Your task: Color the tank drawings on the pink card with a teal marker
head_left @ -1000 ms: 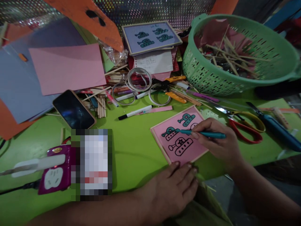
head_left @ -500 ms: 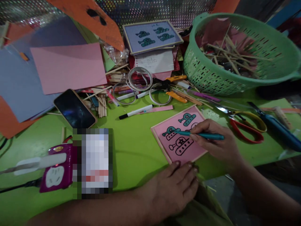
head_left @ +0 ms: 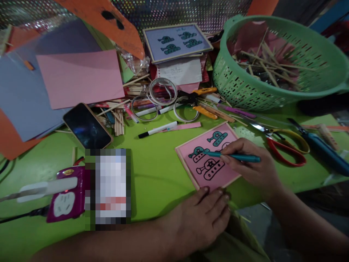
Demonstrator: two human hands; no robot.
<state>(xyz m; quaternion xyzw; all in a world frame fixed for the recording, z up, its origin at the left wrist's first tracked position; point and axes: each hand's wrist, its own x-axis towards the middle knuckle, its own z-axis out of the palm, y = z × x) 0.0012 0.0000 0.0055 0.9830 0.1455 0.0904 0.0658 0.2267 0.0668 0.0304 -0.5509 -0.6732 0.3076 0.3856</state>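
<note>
My right hand (head_left: pixel 251 163) pinches a teal marker (head_left: pixel 240 157), its tip on the upper left tank drawing of a pink card (head_left: pixel 191 171) framed with thin wooden strips. Two of the drawn tanks carry teal colour: the top one fully, the left one on its upper part. The lower tank is black outline only, and a fourth drawing is mostly hidden by my fingers. Flat along the card's near edge lies my left hand (head_left: pixel 204 218), fingers stretched out, fingertips touching the frame.
Scissors (head_left: pixel 286 149) lie right of the card, below a green basket (head_left: pixel 223 72) of sticks. A white marker (head_left: pixel 158 129), tape rolls (head_left: pixel 177 94) and a finished blue card (head_left: pixel 178 42) sit behind. At left are a phone (head_left: pixel 87 125), pink paper (head_left: pixel 81 78) and a purple box (head_left: pixel 67 207).
Almost nothing differs. The whole view has shifted very slightly to the right, while the marker tip stays on the same tank drawing and both hands keep their places.
</note>
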